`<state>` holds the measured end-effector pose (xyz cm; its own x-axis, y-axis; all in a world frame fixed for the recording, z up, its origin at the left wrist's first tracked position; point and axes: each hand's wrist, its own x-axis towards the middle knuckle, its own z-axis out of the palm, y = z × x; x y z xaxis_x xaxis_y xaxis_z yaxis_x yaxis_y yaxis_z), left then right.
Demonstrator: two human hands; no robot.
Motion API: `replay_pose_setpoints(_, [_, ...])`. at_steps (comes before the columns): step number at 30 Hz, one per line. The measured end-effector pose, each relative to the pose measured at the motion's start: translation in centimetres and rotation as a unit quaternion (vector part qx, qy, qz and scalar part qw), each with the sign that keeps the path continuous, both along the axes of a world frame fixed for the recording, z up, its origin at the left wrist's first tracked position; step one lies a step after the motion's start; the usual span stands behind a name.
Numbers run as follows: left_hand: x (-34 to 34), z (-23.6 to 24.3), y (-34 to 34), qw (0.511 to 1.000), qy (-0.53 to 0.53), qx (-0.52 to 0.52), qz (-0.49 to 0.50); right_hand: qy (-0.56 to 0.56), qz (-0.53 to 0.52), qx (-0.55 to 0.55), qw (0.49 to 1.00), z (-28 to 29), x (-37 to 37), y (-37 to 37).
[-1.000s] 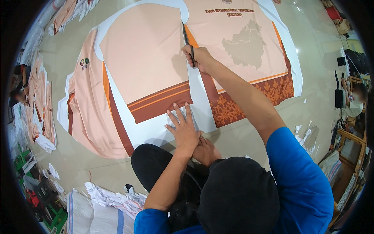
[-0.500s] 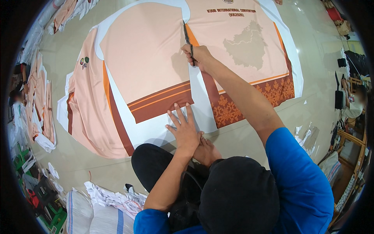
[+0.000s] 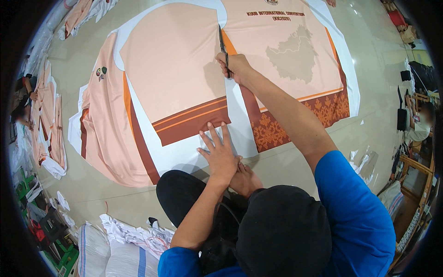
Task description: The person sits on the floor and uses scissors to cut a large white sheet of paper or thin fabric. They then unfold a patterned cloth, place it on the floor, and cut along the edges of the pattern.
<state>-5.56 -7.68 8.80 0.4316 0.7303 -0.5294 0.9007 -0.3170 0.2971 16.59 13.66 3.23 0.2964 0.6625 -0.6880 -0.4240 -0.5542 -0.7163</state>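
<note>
A large sheet of printed peach fabric (image 3: 173, 60) with white margins lies spread on the floor. Black-handled scissors (image 3: 223, 44) are gripped in my right hand (image 3: 236, 68), their blades pointing away along the edge between the plain peach panel and the panel printed with a grey map shape (image 3: 293, 57). My left hand (image 3: 220, 159) rests flat, fingers spread, its fingertips on the brown band (image 3: 191, 121) with orange stripes and the palm over the white margin. My bare foot (image 3: 247, 180) is beside the left wrist. Folds run through the peach panel (image 3: 108, 134) at the left.
White sacks (image 3: 122, 258) and a heap of white scraps (image 3: 138, 235) lie at the lower left. Another person (image 3: 25, 99) handles peach pieces (image 3: 46, 120) at the far left. A second person (image 3: 419, 122) sits at the right by a wooden frame (image 3: 413, 180). Scraps (image 3: 362, 161) dot the floor.
Both my hands and the scissors hold nearly the same place, and the fabric looks almost unchanged. At the far left, the other person's arms have shifted toward the peach pieces.
</note>
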Motion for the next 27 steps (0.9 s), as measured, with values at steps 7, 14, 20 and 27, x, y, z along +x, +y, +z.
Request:
replay_pose_setpoints(7, [0.0, 0.3, 0.2, 1.0, 0.001, -0.004, -0.001, -0.005, -0.009, 0.0, 1.0, 0.4, 0.0, 1.1])
replay_pose_setpoints(14, [0.3, 0.4, 0.2, 1.0, -0.001, -0.013, 0.0, 0.001, 0.001, 0.011, 1.0, -1.5, 0.8, 1.7])
replay_pose_setpoints(20, [-0.2, 0.2, 0.2, 1.0, 0.001, 0.002, -0.002, 0.012, 0.003, 0.014, 1.0, 0.3, 0.2, 2.1])
replay_pose_setpoints(27, [-0.1, 0.3, 0.1, 1.0, -0.009, 0.004, -0.003, 0.003, -0.013, 0.006, 1.0, 0.3, 1.2, 3.5])
